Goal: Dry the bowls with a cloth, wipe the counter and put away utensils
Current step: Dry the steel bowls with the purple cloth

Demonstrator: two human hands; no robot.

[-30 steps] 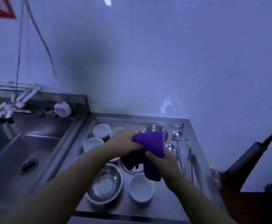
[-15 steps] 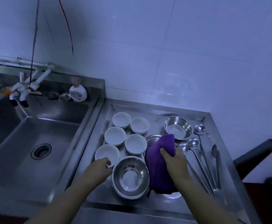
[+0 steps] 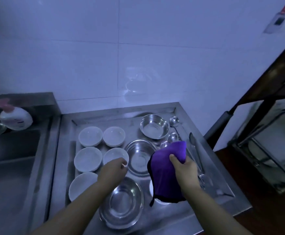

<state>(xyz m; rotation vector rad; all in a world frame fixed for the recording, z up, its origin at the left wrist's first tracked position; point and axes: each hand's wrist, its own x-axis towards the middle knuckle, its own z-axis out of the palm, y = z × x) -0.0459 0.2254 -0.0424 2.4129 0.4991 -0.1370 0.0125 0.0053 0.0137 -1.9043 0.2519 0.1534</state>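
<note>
- The left hand (image 3: 114, 168) has let go of the cloth (image 3: 165, 170) and now pinches a white bowl's (image 3: 115, 156) rim mid-counter (image 3: 223, 184).
- The right hand (image 3: 185, 168) alone grips the cloth, right of the bowls.
- Likely the next bowl to dry.

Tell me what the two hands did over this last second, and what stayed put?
The left hand let go of the purple cloth, dropped toward the near-left white bowl, then moved to the rim of a middle-row white bowl, its fingers bent there. The right hand kept gripping the cloth, which hangs over the drainboard. The bowls and ladles look unmoved.
</note>
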